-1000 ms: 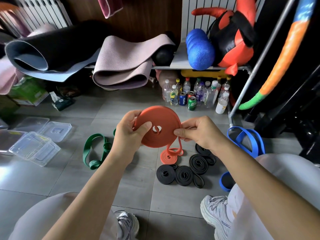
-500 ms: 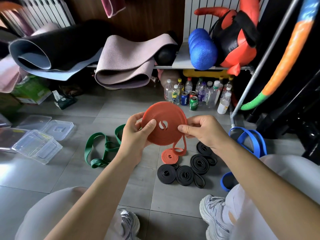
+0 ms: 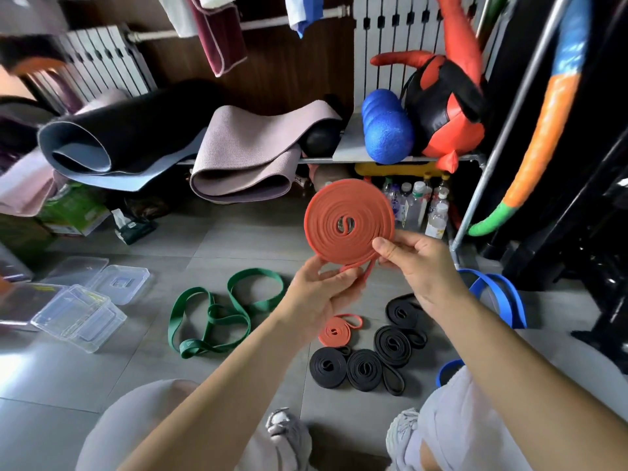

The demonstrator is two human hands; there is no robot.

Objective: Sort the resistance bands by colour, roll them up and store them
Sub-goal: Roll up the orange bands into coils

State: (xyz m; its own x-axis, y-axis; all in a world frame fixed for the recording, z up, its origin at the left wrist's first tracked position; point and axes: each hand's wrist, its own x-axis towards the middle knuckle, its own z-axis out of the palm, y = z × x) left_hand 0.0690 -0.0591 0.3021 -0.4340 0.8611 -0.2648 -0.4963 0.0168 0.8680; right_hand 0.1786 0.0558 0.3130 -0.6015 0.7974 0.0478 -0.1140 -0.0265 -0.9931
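A large orange band (image 3: 339,215), coiled into a flat spiral, is held up in front of me. My left hand (image 3: 323,290) grips its lower edge and loose tail from below. Its right edge is pinched by my right hand (image 3: 418,266), thumb on the face of the coil. On the floor below lie a small rolled orange band (image 3: 336,331), several rolled black bands (image 3: 365,367), an unrolled green band (image 3: 217,311) to the left, and loose blue bands (image 3: 503,297) by my right knee.
Clear plastic boxes and lids (image 3: 80,316) sit on the tiles at the left. A low shelf holds rolled mats (image 3: 238,158), a blue foam roller (image 3: 387,130) and a red-black bag (image 3: 448,110). Bottles (image 3: 421,205) stand under it. A metal rack pole (image 3: 503,130) is at right.
The coil has been lifted higher and turned flat toward me. My left hand slid from the coil's left side to its bottom edge. The view tilted up.
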